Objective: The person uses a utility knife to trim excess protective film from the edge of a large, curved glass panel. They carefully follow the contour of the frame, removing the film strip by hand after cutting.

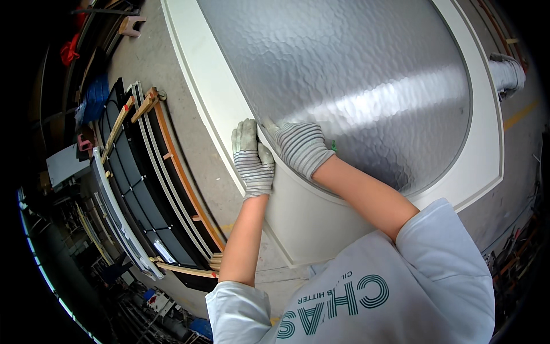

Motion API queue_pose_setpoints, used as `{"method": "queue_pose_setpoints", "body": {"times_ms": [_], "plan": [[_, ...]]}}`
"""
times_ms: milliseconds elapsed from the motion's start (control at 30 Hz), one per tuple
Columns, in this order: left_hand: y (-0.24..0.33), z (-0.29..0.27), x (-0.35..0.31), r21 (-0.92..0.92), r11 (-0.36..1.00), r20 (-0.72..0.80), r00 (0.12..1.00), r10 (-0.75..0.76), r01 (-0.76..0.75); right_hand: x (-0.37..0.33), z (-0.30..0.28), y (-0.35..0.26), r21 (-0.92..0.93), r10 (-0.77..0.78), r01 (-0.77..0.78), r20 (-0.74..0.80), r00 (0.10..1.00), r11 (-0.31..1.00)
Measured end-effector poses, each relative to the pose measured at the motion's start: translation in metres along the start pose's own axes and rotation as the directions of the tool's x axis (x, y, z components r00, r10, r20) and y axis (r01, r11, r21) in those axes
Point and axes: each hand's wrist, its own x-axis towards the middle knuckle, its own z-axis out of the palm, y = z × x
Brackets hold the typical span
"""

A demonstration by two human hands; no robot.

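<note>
A large white panel (pixel 212 80) with a curved opening lies in front of me. Rippled, translucent glass (pixel 344 69) fills the opening, and a bright reflection crosses it. I wear pale gloves with grey stripes on both hands. My left hand (pixel 252 157) rests flat on the white border left of the glass, its fingers stretched out and pointing away from me. My right hand (pixel 301 146) is on the glass at its left edge, fingers bent and pressed toward the seam. Its fingertips are partly hidden, so whatever they hold is not visible. A small green spot (pixel 334 146) shows beside the right wrist.
Left of the panel, dark framed panels (pixel 134 189) lean together with wooden strips (pixel 166 137). A pink stool (pixel 132 26) stands on the concrete floor (pixel 166 69) farther off. A white cloth-like shape (pixel 507 74) sits beyond the panel's right edge. Cluttered materials line the lower left.
</note>
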Motion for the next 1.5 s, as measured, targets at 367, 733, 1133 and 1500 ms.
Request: {"method": "queue_pose_setpoints", "body": {"times_ms": [367,733,1133,1500], "plan": [[-0.003,0.0,-0.001,0.0,1.0,0.009,1.0,0.003,-0.003,0.005,0.008,0.007,-0.002,-0.011,0.011,0.016,1.0,1.0],[0.001,0.0,0.003,0.032,0.999,-0.021,0.999,0.028,-0.027,0.008,0.006,0.016,-0.011,-0.06,0.059,-0.006,0.998,0.998],[-0.005,0.001,0.001,0.001,1.0,0.021,1.0,-0.013,0.013,0.005,0.0,0.026,-0.101,-0.166,0.175,0.091,0.982,0.979],[-0.007,0.0,0.002,-0.01,1.0,0.017,1.0,-0.01,0.01,0.004,-0.007,0.034,-0.09,-0.242,0.251,0.102,0.965,0.964]]}}
